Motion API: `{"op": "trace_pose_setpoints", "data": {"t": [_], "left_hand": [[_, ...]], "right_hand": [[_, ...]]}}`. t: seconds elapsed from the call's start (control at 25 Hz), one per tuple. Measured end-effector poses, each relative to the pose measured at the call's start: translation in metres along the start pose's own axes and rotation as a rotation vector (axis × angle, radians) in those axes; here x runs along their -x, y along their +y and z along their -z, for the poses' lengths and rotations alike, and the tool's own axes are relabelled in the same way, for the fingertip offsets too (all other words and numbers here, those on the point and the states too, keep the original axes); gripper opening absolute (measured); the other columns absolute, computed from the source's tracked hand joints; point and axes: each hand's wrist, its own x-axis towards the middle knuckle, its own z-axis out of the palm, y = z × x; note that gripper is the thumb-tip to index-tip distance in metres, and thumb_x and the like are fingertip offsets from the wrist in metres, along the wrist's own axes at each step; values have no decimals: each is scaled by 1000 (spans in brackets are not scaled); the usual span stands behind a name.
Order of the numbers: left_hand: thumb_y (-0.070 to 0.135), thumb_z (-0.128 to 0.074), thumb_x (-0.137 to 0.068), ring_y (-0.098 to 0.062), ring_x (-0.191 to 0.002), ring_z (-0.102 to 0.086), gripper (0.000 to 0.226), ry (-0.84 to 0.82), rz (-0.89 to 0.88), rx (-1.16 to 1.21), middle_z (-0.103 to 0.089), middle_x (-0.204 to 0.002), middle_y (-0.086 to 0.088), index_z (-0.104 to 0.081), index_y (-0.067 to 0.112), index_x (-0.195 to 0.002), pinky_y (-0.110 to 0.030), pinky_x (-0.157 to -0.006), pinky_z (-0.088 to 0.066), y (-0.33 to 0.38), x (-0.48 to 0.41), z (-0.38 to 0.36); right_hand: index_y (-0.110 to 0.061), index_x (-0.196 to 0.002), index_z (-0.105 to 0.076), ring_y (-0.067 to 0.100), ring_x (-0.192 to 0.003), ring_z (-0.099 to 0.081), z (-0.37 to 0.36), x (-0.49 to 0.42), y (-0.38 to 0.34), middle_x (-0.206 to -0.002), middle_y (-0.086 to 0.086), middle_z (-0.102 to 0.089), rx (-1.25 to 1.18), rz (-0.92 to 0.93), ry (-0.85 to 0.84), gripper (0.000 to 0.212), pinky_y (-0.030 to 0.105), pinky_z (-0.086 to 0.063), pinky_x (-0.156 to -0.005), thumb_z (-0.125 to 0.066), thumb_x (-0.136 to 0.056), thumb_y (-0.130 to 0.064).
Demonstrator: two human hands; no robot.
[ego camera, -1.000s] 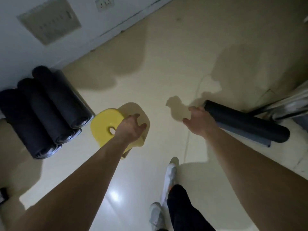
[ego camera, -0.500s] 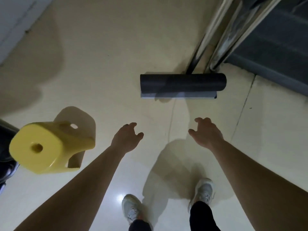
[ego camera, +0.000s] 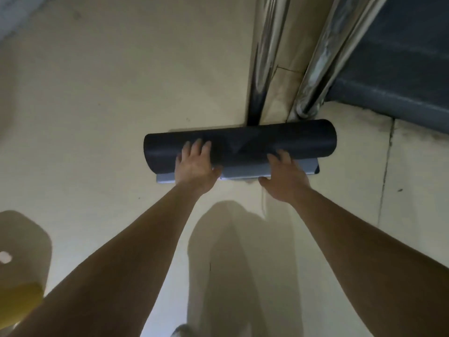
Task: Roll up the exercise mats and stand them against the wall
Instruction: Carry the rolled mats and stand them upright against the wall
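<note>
Rolled exercise mat (ego camera: 243, 144) is seen lying crosswise on the floor (ego camera: 97, 105) at 12 o'clock, loose tail toward 6. Left hand (ego camera: 194, 166) and right hand (ego camera: 284, 176) are pressed flat on it, not clenched. Step judged: pickup. Next: grip closed, roll upended.

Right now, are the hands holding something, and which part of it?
Both hands are on the rolled mat lying on the floor: left hand left of its middle, right hand right of it. A closed grip cannot be told.

Matt, perhaps foam mat (ego camera: 243, 144); shiny floor (ego camera: 97, 117)
</note>
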Motion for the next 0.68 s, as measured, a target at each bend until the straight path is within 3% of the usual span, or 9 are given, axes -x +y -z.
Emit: {"op": "trace_pose_setpoints", "data": {"t": [0.12, 0.24, 0.28, 0.36, 0.44, 0.48, 0.56, 0.68], "left_hand": [[53, -34, -104, -30, -156, -2, 69, 85, -24, -58, -9, -170, -2, -11, 24, -161, -54, -124, -7, -11, -73, -39], [45, -28, -107, -27, -156, -12, 57, 186, -43, -27, -20, -169, 1, -20, 28, -161, -52, -125, -10, -26, -93, -75], [39, -32, -108, -26, -152, -24, 51, 271, -69, 0, -31, -165, 1, -32, 29, -157, -50, -123, -18, -31, -89, -82], [28, -42, -105, -27, -134, -49, 38, 428, -40, 121, -58, -145, -1, -58, 28, -140, -44, -109, -38, -41, -79, -80], [28, -52, -101, -32, -120, -54, 29, 469, 75, 193, -64, -129, -6, -66, 24, -126, -42, -91, -46, -61, -71, -73], [35, -59, -98, -35, -121, -51, 32, 481, 154, 184, -60, -130, -8, -64, 22, -127, -44, -90, -45, -76, -68, -70], [49, -72, -86, -39, -131, -40, 63, 458, 356, 203, -46, -146, -11, -51, 21, -139, -51, -100, -42, -104, -64, -69], [50, -83, -75, -39, -147, -23, 104, 432, 525, 425, -24, -162, -12, -25, 17, -155, -55, -115, -33, -130, -69, -69]], "right_hand": [[-24, -166, -10, 31, -159, -5, -15, -94, 3, -174, 2, 2, 47, 44, 147, 75, 54, -18, -126, -43, -105, -52], [-30, -166, -5, 28, -160, 2, -48, -139, 13, -175, -1, 2, 71, 63, 226, 67, 57, -2, -127, -24, -107, -57], [-31, -165, -11, 28, -160, -2, -60, -136, 19, -174, -1, -6, 64, 90, 279, 64, 57, -2, -126, -24, -107, -55], [-28, -155, -37, 33, -152, -25, -77, -121, 39, -166, 6, -30, 10, 137, 446, 52, 57, -18, -121, -36, -107, -46], [-21, -137, -53, 41, -136, -42, -84, -108, 69, -150, 14, -45, -96, 47, 608, 42, 57, -36, -109, -43, -102, -43], [-18, -135, -53, 44, -132, -44, -83, -105, 85, -148, 18, -45, -186, -79, 672, 47, 58, -41, -104, -46, -98, -46], [-12, -148, -42, 47, -138, -36, -76, -107, 110, -156, 22, -35, -375, -305, 692, 72, 62, -43, -104, -55, -92, -55], [-9, -162, -20, 45, -150, -21, -65, -122, 129, -168, 20, -15, -549, -350, 626, 107, 58, -31, -116, -75, -85, -58]]}}
